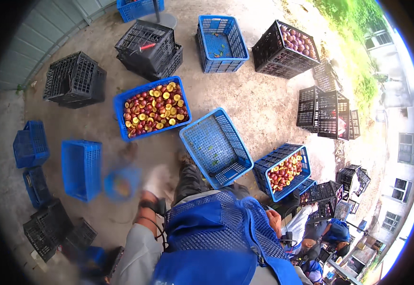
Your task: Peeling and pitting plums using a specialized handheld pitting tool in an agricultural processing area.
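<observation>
Right now, from the head view, the person carries a blue mesh crate (216, 228) tight against the body, its wall filling the lower middle of the picture. The right hand (274, 221) rests at its right edge, though whether those fingers clench it I cannot tell; the left hand (157, 182) is a blur, its state unreadable too. By my judgement the job is partway along: two blue crates of halved fruit (152, 109) (285, 171) sit filled on the concrete floor, while an empty blue crate (215, 146) waits between them.
</observation>
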{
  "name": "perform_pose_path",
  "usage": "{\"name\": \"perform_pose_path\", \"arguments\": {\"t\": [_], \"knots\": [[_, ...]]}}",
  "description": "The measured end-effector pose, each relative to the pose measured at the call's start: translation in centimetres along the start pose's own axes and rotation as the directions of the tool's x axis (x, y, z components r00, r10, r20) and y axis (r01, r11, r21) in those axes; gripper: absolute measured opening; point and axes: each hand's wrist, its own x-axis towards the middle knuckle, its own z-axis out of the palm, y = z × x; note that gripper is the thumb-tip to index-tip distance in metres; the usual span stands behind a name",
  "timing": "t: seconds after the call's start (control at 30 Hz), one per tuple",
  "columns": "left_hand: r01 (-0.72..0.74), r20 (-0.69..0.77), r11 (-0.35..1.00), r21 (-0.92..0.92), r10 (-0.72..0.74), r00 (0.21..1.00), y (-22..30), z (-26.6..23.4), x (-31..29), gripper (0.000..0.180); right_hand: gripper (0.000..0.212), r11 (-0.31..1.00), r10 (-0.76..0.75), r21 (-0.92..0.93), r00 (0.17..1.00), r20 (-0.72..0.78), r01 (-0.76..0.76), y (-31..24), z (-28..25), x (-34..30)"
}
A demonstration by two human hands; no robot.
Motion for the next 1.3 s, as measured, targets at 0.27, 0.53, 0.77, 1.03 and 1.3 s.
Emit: {"name": "perform_pose_path", "arguments": {"t": [0.27, 0.53, 0.77, 1.03, 1.3], "knots": [[-0.133, -0.389, 0.990, 0.038, 0.137, 0.911, 3.0, 2.3, -10.3, 0.030, 0.023, 0.980, -0.165, 0.136, 0.980, 0.115, 0.149, 0.4, -0.8, 5.5], [-0.188, -0.549, 0.979, 0.077, 0.200, 0.812, -15.8, -1.8, -15.4, 0.032, 0.024, 0.956, -0.132, -0.212, 0.939, 0.318, 0.205, 1.4, -6.7, 15.0], [-0.256, -0.560, 0.961, 0.103, 0.269, 0.783, -13.3, 3.9, -12.5, 0.034, 0.031, 0.974, -0.168, -0.103, 0.951, 0.259, 0.200, -6.6, -10.5, 19.8], [-0.077, -0.452, 0.955, 0.285, 0.205, 0.868, -5.4, 8.5, -12.3, 0.037, 0.022, 0.915, -0.238, -0.280, 0.949, 0.206, 0.290, -12.9, -4.9, 17.9], [-0.126, -0.500, 0.907, 0.403, 0.333, 0.799, 2.0, 15.8, -16.9, 0.041, 0.023, 0.983, -0.021, -0.180, 0.994, 0.108, 0.041, -4.1, -9.3, 22.0]]}}
